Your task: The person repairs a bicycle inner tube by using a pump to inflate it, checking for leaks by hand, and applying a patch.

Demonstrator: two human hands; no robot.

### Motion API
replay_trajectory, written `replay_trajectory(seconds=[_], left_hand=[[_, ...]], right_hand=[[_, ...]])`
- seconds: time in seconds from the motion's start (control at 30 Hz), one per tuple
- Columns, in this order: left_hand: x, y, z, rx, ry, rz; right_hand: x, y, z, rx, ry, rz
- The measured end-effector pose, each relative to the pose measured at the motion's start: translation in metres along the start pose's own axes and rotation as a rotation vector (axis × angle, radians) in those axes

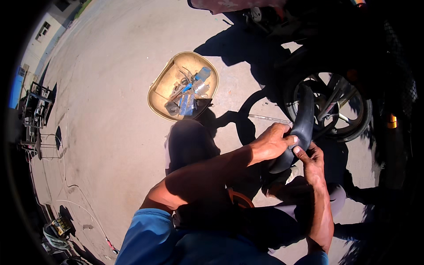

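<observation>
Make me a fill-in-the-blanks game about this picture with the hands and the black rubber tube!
1. Both hands grip a black rubber ____.
2. The left hand holds it above the right hand, in front of a motorbike ____.
3. The tan tray of tools sits on the ____ ground.

Missing words: inner tube; wheel; concrete.

Harsh sunlight, deep black shadows, fisheye bending, dark vignetted rim.

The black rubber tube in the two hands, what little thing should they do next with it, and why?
Probably slide both hands along the black rubber inner tube. The left hand and right hand pinch only its lower bend, while the rest rises toward the motorcycle wheel, untouched.
</observation>
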State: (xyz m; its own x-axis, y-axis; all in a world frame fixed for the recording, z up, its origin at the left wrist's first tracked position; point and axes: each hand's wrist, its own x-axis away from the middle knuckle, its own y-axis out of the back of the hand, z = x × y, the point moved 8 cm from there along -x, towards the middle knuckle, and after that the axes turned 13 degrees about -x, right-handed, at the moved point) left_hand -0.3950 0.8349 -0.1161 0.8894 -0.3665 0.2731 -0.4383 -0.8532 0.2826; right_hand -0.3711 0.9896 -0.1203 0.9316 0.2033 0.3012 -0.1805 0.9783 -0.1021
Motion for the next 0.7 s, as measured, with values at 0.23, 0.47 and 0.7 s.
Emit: replay_trajectory(seconds=[0.23,0.47,0.7], left_hand=[[-0.007,0.007,0.051,0.393,0.081,0.031],[-0.007,0.017,0.055,0.027,-0.044,-0.077],[-0.034,0.053,0.140,-0.488,0.178,-0.309]], right_hand=[[-0.022,-0.019,-0.007,0.006,-0.065,0.017],[-0.032,-0.034,-0.008,0.237,-0.036,0.069],[-0.034,-0.017,0.011,0.546,0.105,-0.109]])
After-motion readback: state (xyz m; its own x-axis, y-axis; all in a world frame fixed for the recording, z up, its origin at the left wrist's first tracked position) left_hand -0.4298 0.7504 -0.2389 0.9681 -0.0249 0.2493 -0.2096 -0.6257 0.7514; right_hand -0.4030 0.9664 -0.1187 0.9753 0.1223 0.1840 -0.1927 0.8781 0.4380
